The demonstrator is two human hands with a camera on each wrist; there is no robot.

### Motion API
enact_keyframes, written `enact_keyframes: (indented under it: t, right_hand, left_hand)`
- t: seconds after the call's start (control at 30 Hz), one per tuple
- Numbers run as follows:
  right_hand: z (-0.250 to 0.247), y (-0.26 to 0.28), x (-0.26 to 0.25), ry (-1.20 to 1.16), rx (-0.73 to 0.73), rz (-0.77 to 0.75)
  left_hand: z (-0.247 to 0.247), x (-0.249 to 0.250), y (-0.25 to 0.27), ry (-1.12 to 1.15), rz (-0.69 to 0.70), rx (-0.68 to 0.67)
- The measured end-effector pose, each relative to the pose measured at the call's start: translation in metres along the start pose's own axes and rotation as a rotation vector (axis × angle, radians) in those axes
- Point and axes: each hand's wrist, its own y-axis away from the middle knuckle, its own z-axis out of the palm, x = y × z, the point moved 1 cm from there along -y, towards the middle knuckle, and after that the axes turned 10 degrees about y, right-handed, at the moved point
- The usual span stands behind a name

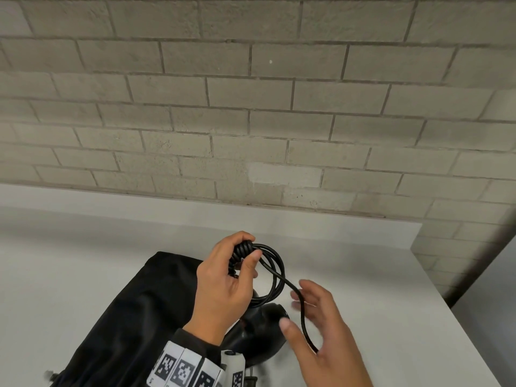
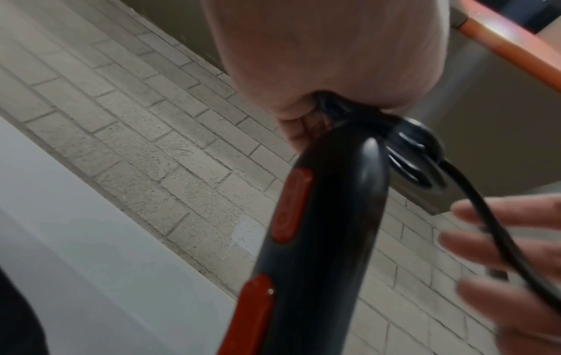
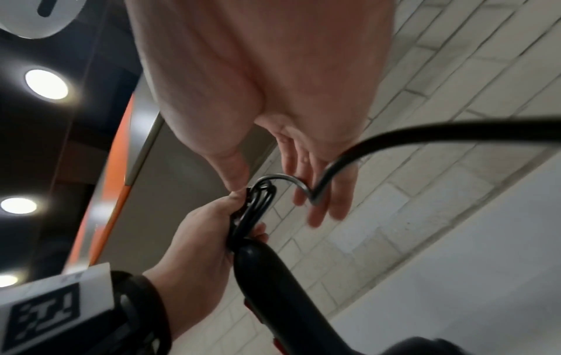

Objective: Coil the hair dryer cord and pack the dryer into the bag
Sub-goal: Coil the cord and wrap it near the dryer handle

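Note:
My left hand (image 1: 231, 269) grips the coiled loops of the black cord (image 1: 272, 270) above the table, thumb pressed on the bundle. The black hair dryer (image 1: 259, 331) with red switches (image 2: 289, 206) hangs below that hand, its handle (image 2: 327, 240) pointing up to the grip. A loose length of cord (image 1: 303, 311) runs down across my right hand (image 1: 315, 322), whose fingers are spread and straight, the cord lying over the palm. The black fabric bag (image 1: 134, 311) lies flat on the table to the left, partly under my left forearm.
The white table (image 1: 363, 275) ends at a grey brick wall (image 1: 251, 107) behind. Its right edge (image 1: 435, 280) drops off near my right hand. A tagged wrist band (image 1: 184, 370) sits on my left forearm.

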Motion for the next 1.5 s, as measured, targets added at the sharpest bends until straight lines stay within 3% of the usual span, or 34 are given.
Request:
enact_keyframes:
  t: [0.07, 0.17, 0.23, 0.43, 0.77, 0.97, 1.13, 1.27, 1.5]
  right_hand:
    - [0.001, -0.008, -0.008, -0.027, -0.036, -0.005]
    - [-0.010, -0.019, -0.018, 0.081, 0.154, -0.157]
    - [-0.020, -0.028, -0.029, 0.160, 0.196, -0.282]
    - [-0.042, -0.061, -0.050, 0.176, 0.123, -0.453]
    - [-0.025, -0.089, -0.053, -0.094, 0.032, -0.306]
    - [-0.013, -0.085, -0.038, -0.182, -0.047, -0.134]
    - [-0.008, -0.075, -0.033, -0.420, -0.153, 0.003]
    - [-0.008, -0.066, -0.028, -0.473, -0.159, -0.015]
    - [-0.015, -0.055, -0.019, -0.478, -0.376, -0.111]
  left_hand:
    - [0.000, 0.001, 0.000, -0.006, 0.000, 0.001]
    - [-0.001, 0.002, 0.000, -0.005, 0.015, -0.012]
    - [0.000, 0.004, -0.001, -0.003, 0.039, -0.026]
    - [-0.001, 0.010, 0.001, -0.002, 0.078, -0.096]
    - [0.002, 0.016, 0.003, 0.040, 0.120, -0.115]
    - [0.006, 0.021, 0.006, 0.063, 0.168, -0.080]
    - [0.007, 0.023, 0.007, 0.092, 0.172, -0.042]
    - [0.007, 0.022, 0.009, 0.092, 0.160, -0.005]
    - [0.006, 0.021, 0.010, 0.055, 0.136, 0.015]
